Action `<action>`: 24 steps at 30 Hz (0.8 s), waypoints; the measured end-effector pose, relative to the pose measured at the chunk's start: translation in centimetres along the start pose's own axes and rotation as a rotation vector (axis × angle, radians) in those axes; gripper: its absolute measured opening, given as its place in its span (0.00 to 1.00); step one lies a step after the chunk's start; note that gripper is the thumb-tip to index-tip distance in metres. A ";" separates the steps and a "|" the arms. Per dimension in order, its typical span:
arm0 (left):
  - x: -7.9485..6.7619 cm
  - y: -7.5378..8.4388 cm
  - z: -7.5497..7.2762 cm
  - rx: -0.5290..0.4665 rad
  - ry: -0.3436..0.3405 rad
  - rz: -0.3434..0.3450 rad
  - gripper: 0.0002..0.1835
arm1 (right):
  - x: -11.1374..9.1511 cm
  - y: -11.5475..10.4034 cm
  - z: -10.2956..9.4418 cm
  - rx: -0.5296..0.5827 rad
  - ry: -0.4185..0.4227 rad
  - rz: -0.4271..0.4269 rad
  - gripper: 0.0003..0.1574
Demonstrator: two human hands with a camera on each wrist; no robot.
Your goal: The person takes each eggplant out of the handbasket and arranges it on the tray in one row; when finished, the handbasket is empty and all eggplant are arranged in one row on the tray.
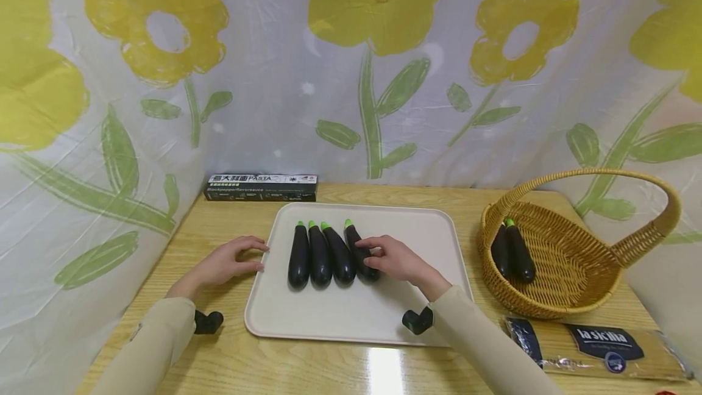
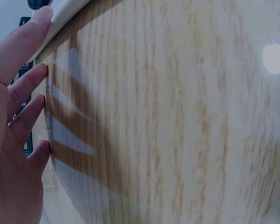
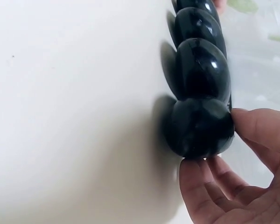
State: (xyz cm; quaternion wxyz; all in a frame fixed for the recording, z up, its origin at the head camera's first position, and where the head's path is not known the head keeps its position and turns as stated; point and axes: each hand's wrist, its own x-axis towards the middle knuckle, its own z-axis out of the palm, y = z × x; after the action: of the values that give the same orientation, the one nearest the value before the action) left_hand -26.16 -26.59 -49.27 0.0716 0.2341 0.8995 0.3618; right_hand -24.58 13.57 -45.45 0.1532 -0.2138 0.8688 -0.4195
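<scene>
Several dark eggplants (image 1: 320,255) with green stem ends lie side by side on a pale tray (image 1: 417,224). The rightmost eggplant (image 1: 358,253) leans at a slant, and my right hand (image 1: 403,261) grips it, fingers on opposite sides of its body in the right wrist view, where its rounded end (image 3: 198,128) faces the camera. Beside the tray's left edge, my left hand (image 1: 230,264) holds nothing. Its fingers are spread and loosely bent over the wood in the left wrist view.
A wicker basket (image 1: 570,261) with a tall handle stands at the right, with two eggplants (image 1: 518,252) inside. In front of it lies a spaghetti packet (image 1: 609,349). At the back left sits a black pasta box (image 1: 260,189). A flowered cloth (image 1: 263,108) hangs behind the table (image 1: 296,367).
</scene>
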 end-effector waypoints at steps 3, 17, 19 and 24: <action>0.0 0.0 0.0 0.006 -0.001 -0.003 0.20 | 0.0 0.0 0.1 0.006 0.009 0.011 0.24; 0.0 -0.1 0.0 -0.001 -0.009 -0.011 0.21 | -1.5 0.2 -1.0 0.033 0.054 0.038 0.25; 0.0 -0.1 0.0 0.001 -0.008 -0.012 0.21 | -2.7 0.2 -1.6 0.033 0.070 0.032 0.25; -0.1 -0.1 0.0 0.010 -0.004 -0.008 0.21 | -6.9 0.1 -4.1 0.060 0.117 0.013 0.25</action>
State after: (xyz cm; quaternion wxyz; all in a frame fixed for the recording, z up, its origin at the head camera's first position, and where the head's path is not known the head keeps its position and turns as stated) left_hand -26.12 -26.64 -49.34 0.0737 0.2315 0.9020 0.3568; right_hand -20.49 19.76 -42.52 0.1113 -0.1784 0.8648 -0.4560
